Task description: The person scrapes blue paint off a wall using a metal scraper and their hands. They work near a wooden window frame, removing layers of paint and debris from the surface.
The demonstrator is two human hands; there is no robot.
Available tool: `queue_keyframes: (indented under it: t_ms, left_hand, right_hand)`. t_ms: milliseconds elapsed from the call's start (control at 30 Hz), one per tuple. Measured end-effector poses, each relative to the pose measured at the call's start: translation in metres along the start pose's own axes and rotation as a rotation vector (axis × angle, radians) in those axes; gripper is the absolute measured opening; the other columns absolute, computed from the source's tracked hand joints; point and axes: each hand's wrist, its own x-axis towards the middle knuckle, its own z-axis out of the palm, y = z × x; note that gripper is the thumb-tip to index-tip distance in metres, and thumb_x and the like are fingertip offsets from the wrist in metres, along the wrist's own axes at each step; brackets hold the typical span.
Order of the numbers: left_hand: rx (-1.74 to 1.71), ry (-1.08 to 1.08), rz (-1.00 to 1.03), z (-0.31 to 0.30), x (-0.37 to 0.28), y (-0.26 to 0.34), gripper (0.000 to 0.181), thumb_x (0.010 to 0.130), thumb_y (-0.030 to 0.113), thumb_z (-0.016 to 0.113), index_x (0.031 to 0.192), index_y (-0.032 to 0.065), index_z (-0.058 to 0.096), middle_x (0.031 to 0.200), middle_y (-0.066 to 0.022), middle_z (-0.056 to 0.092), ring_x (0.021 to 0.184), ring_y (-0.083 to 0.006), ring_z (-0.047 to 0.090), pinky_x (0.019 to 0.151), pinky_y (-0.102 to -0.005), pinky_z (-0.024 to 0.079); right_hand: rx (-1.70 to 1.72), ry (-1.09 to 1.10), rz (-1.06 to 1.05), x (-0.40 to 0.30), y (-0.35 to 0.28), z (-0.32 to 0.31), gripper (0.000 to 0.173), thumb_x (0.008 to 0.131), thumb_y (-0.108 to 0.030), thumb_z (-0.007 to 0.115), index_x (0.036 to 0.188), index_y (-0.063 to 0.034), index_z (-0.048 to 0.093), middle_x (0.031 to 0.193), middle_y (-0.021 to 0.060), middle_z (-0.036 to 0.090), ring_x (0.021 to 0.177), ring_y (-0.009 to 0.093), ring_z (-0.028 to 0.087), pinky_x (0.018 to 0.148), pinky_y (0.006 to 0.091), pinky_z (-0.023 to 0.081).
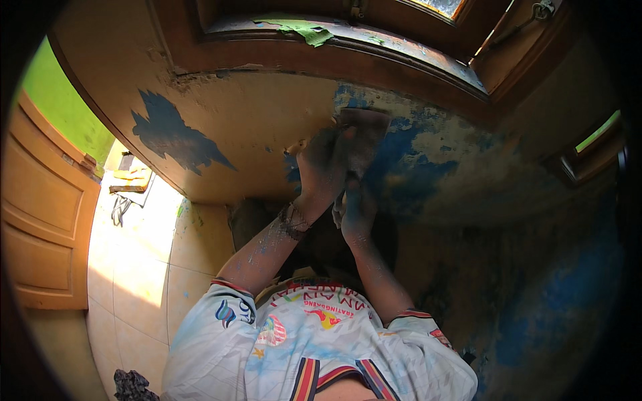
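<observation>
A wide, flat-bladed scraper (366, 135) lies against the wall below the window, its blade dusty and grey-brown. My right hand (358, 205) is closed around its handle, below the blade. My left hand (323, 155) is higher up, with its fingers on the blade's left side; the exact grip is in shadow. Around the blade, the tan wall paint (251, 130) gives way to exposed blue paint (421, 165) and pale patches. Loose edges of tan paint curl beside my left hand. A jagged blue-grey patch (173, 133) shows farther left.
Above is a brown wooden window frame (251, 55) with green paint flakes (306, 31) on its sill. At left are a panelled wooden door (47, 215) and a sunlit tiled floor (135, 270) with an orange-topped object (131, 179). Crumpled dark material (133, 386) lies at lower left.
</observation>
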Motion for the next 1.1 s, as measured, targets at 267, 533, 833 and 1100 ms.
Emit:
queue_keyframes:
  t_ms: [267, 533, 833, 1100]
  left_hand:
    - [0.436, 0.556, 0.931, -0.048, 0.073, 0.025, 0.030, 0.089, 0.016, 0.059, 0.114, 0.0019, 0.051, 0.123, -0.0198, 0.049, 0.118, -0.0328, 0.043, 0.095, -0.0426, 0.035]
    - [0.829, 0.589, 1.090, -0.047, 0.111, 0.037, 0.044, 0.095, 0.036, 0.041, 0.123, 0.0040, 0.052, 0.128, -0.0186, 0.048, 0.125, -0.0375, 0.037, 0.104, -0.0499, 0.020]
    - [0.742, 0.614, 1.184, -0.045, 0.117, 0.038, 0.040, 0.093, 0.031, 0.044, 0.119, 0.0025, 0.054, 0.119, -0.0183, 0.055, 0.118, -0.0374, 0.045, 0.102, -0.0487, 0.024]
    - [0.885, 0.524, 0.989, -0.052, 0.104, 0.043, 0.043, 0.090, 0.025, 0.043, 0.118, -0.0075, 0.051, 0.122, -0.0266, 0.051, 0.123, -0.0456, 0.040, 0.108, -0.0521, 0.015]
  right_hand:
    - [0.030, 0.143, 0.169, -0.019, 0.024, -0.038, 0.037, 0.095, -0.038, 0.049, 0.097, -0.0010, 0.050, 0.054, 0.0040, 0.045, 0.034, 0.011, 0.037, 0.031, 0.0249, 0.030]
    - [-0.029, 0.047, 0.061, -0.028, 0.021, -0.046, 0.037, 0.095, -0.037, 0.049, 0.100, 0.0002, 0.050, 0.056, 0.0034, 0.045, 0.035, 0.010, 0.038, 0.033, 0.0237, 0.031]
    - [-0.022, -0.019, 0.123, -0.025, 0.009, -0.039, 0.035, 0.094, -0.033, 0.051, 0.103, 0.0001, 0.053, 0.058, 0.0005, 0.045, 0.040, 0.007, 0.039, 0.036, 0.0229, 0.032]
    - [-0.056, -0.073, 0.089, -0.007, 0.012, -0.064, 0.038, 0.094, -0.036, 0.052, 0.108, -0.0008, 0.052, 0.060, 0.0026, 0.047, 0.040, 0.009, 0.039, 0.036, 0.0238, 0.032]
